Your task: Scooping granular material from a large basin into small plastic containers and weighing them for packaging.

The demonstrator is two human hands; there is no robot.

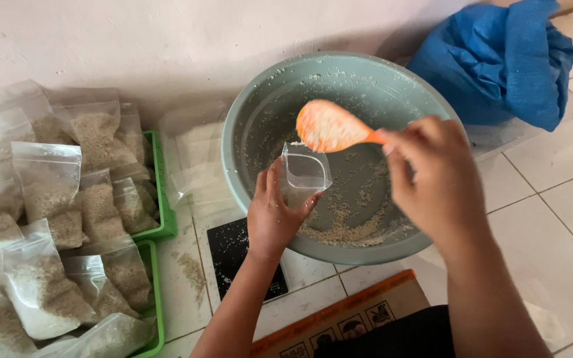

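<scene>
My left hand (274, 215) grips a small clear bag (305, 171), mouth pinched open and held over the grey-green basin (247, 126) so spilled grain falls back inside; my right hand (432, 176) is closed on the orange scoop (329, 126), level just above the bag mouth; filled bags (94, 136) are stacked in green trays (164, 219) on the floor to my left

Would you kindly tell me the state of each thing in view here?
Small bag: held open by left hand, empty.
Spoon: gripped by right hand, coated with grains.
Basin: nearly empty, grains at bottom.
Filled bags: piled in green trays.
Blue sack: crumpled.
</scene>
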